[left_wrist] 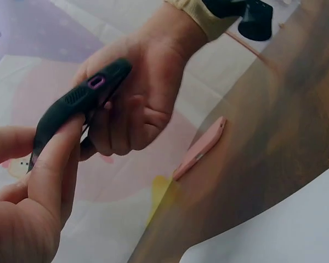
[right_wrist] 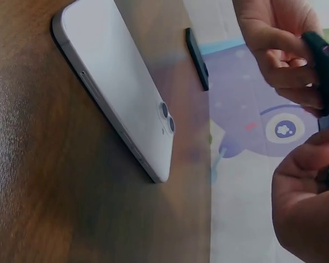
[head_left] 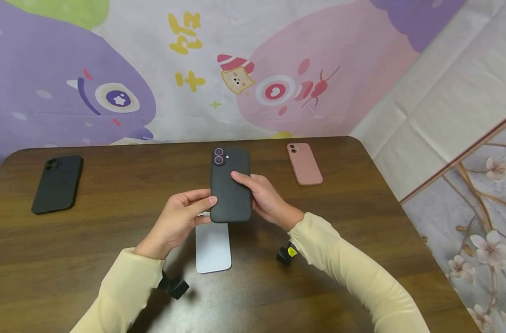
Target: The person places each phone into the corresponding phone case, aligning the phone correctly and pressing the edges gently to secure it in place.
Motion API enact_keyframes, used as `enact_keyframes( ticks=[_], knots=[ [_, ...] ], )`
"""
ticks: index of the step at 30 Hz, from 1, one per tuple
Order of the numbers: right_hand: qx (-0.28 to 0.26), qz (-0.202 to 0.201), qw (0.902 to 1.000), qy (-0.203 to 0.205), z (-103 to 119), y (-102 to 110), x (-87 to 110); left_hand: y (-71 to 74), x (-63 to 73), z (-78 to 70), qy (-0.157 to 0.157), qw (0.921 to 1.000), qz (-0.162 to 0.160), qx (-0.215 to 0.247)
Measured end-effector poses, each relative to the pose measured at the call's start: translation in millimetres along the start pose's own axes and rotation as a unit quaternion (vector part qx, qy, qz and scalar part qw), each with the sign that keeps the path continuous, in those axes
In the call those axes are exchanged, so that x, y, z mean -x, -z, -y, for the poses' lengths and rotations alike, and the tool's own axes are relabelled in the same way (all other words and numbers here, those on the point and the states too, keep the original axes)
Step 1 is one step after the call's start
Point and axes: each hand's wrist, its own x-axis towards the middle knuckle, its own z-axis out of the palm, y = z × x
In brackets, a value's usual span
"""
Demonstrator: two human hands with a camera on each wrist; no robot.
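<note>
A black phone case with two purple-ringed camera openings is held up over the table, its back towards the head camera. My left hand pinches its lower left edge between thumb and fingers. On the right side, my right hand grips it with the thumb across the back and the fingers curled behind. The left wrist view shows the case's bottom end with a purple-rimmed port opening. Below the hands lies a white phone, its upper part hidden by the left hand and case; the right wrist view shows its two lenses.
Another black phone case or cased phone lies at the table's left, and a pink phone at the back right. A patterned cloth hangs behind the wooden table. Dark wrist cameras hang below both sleeves.
</note>
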Motion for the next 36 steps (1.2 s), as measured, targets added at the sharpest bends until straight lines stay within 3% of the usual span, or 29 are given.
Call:
enact_keyframes(
  ticks=[4,10,18,25,28,32,36],
  knots=[
    [-0.017,-0.031,0.9992,0.019,4,1,3.0,-2.6,-1.5,1.3,-0.01,0.9998,-0.015,0.012],
    [0.019,-0.079,0.9966,0.014,5,2,6.1,-1.5,-3.6,3.2,0.002,0.9996,-0.026,0.008],
    [0.053,-0.07,0.9961,0.008,0,7,7.2,0.0,-8.2,4.3,0.018,0.9985,-0.03,-0.043],
    [0.045,-0.076,0.9961,-0.005,0,14,4.1,6.0,-8.2,0.1,0.022,0.9976,-0.004,-0.065],
    [0.034,-0.087,0.9956,-0.006,0,19,3.4,17.0,-6.5,-6.6,0.013,0.9945,-0.014,-0.103],
    [0.027,-0.097,0.9949,-0.008,0,27,2.2,45.7,-2.9,-17.4,-0.004,0.9843,-0.056,-0.167],
    [0.023,-0.112,0.9933,-0.014,-1,36,-0.1,85.6,3.4,-27.1,-0.012,0.959,-0.114,-0.259]
  ],
)
